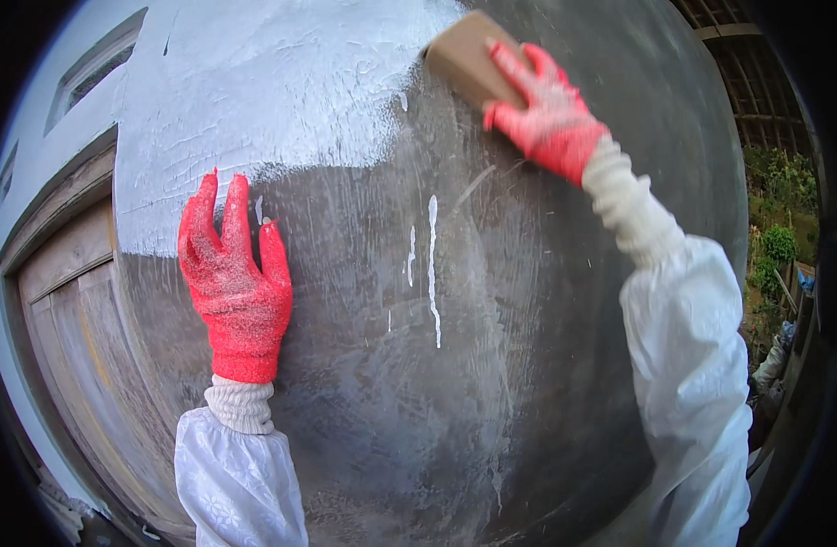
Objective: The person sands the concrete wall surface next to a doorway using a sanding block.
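Note:
A grey plastered wall (pixel 364 392) fills the middle of the view, its upper left part coated with white paint (pixel 273 82). My right hand (pixel 551 123), in a dusty red glove, grips a brown rectangular block (pixel 471 59), which looks like a sanding block. The block lies against the grey wall at the top, beside the ragged right edge of the white area. My left hand (pixel 236 273), in a similar red glove, rests on the wall with its fingers stretched out. Its fingertips reach over the lower edge of the white paint; nothing is held in it.
White drips (pixel 433 273) run down the grey surface between my hands. At the left are a weathered wooden door (pixel 81 310) in its frame and a small recessed window (pixel 95 64). Beyond the wall's right edge stand green plants (pixel 779 243) under a slatted roof (pixel 742 73).

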Demonstrator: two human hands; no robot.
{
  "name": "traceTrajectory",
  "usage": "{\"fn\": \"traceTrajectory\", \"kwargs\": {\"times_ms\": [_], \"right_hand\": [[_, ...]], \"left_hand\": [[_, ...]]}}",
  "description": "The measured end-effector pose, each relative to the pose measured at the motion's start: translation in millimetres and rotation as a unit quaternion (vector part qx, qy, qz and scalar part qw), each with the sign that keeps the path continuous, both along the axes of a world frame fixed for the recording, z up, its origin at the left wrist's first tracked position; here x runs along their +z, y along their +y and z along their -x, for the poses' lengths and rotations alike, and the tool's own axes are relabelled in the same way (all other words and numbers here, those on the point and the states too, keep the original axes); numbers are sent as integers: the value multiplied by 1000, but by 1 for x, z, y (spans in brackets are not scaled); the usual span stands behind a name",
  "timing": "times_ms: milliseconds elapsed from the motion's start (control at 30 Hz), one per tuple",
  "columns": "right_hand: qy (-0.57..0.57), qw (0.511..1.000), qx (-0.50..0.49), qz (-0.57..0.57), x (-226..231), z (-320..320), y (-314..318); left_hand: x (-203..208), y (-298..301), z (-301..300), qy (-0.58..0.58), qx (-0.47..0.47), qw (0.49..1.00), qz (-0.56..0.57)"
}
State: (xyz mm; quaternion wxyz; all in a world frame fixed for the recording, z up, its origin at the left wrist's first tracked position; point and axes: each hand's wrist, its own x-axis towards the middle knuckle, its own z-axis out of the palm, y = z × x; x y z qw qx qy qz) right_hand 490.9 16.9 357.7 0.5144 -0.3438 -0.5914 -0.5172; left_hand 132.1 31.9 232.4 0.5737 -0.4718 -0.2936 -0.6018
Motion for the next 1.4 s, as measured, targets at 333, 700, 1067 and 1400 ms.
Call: {"fn": "traceTrajectory", "kwargs": {"times_ms": [333,700,1067,1400], "right_hand": [[-437,884,75,151,-217,43,-17],[186,977,61,89,-18,18,-15],[-548,821,-34,156,-451,-2,-15],[64,997,41,5,-200,4,2]], "left_hand": [[-3,-4,12,-14,26,1000,3],[2,7,5,22,11,999,-28],[6,11,5,20,27,999,-34],[4,5,9,18,24,999,-34]]}}
